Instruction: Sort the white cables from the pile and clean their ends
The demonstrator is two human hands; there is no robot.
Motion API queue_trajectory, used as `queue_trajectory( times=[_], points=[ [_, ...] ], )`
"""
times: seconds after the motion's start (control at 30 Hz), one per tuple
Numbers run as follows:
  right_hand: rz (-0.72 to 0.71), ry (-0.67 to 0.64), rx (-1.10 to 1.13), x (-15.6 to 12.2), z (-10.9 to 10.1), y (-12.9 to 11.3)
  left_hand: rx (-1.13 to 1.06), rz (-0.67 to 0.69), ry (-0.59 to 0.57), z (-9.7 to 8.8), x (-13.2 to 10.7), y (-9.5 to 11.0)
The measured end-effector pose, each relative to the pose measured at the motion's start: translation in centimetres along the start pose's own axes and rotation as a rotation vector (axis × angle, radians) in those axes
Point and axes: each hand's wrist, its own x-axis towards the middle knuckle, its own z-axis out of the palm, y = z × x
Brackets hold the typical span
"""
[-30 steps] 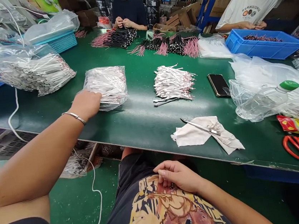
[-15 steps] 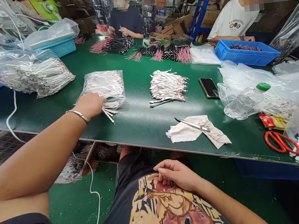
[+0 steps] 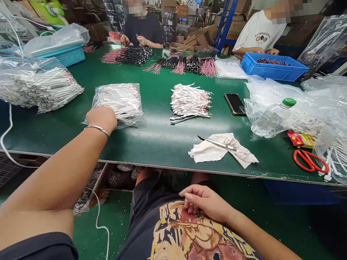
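Note:
My left hand [image 3: 101, 119] lies on the near edge of a transparent plastic bag [image 3: 117, 105] packed with white cable bundles, its fingers hidden at the bag. A few cable ends poke out just past the hand. My right hand [image 3: 205, 203] rests in my lap over my printed dark shirt [image 3: 198, 240], well below the table edge. Its fingers are curled together, with something small and dark at the fingertips, too small to name. A loose pile of white cables with pink ends [image 3: 190, 102] lies on the green table [image 3: 150, 143] to the right of the bag.
A phone [image 3: 235, 104], tweezers on a white cloth [image 3: 221, 149], a plastic bottle [image 3: 272, 118] and orange scissors [image 3: 310, 161] lie on the table. A blue crate [image 3: 269, 67] and a large bagged cable bundle [image 3: 30, 85] stand farther away. Two co-workers sit across the table.
The view has tilted, shifting the table contents left and up. My left hand has drawn back slightly on the bag, and fewer cable ends show beneath it. My right hand stays in place.

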Motion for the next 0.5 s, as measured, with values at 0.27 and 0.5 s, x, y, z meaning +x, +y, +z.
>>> queue_trajectory(
  times=[0.27,0.5],
  points=[
    [-0.004,0.019,0.016,-0.2,0.0,0.1,-0.08,0.153,0.027,-0.2,-0.9,1.2],
    [-0.015,0.029,0.003,-0.6,0.1,0.1,-0.216,0.193,0.077,-0.5,-0.9,1.3]
  ],
)
